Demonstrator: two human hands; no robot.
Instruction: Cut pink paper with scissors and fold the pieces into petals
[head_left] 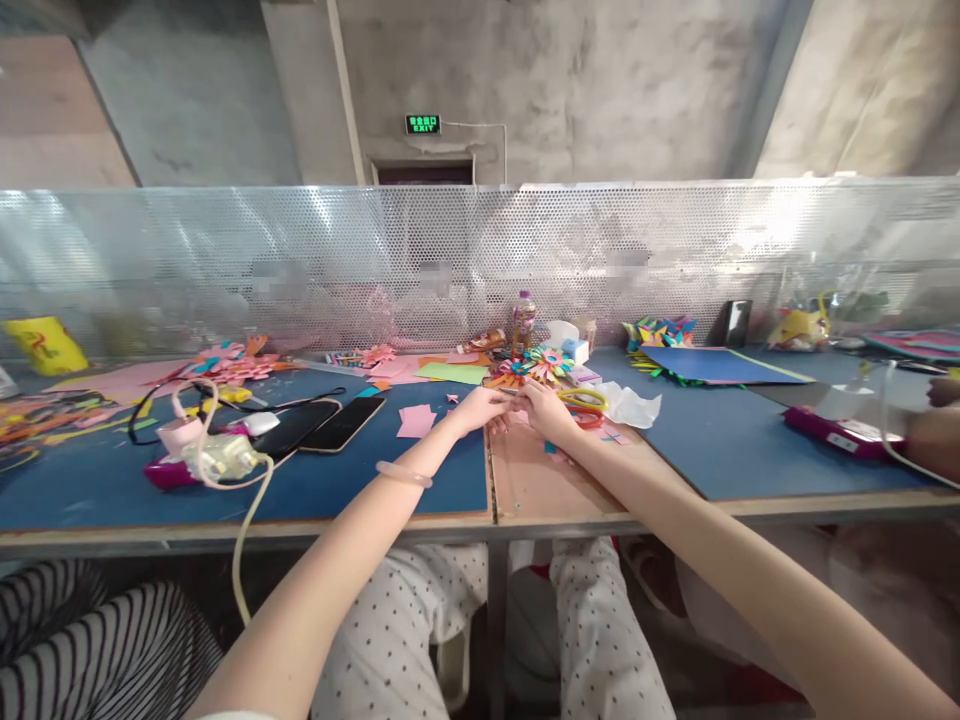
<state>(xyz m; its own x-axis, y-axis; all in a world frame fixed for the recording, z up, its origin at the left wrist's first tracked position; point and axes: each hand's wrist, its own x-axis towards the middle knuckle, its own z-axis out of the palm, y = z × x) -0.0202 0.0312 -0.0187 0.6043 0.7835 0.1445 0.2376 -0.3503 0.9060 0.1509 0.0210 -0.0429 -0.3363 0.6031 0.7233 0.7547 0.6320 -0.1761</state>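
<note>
Hands [545, 410] close together near paper flowers [552, 363]

Blue-topped tbl [420, 488] carries blk phone [343, 424], pink paper pcs [416, 421] & bottle [523, 325]

A green exit sign [423, 124] (lit) shows above the perforated metal screen [315, 245].

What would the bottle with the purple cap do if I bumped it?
The bottle might tip over from a hard bump, since it stands tall and narrow. Once down, it could roll, because its sides look round. It probably wouldn't shatter, as it looks like see-through plastic.
</note>
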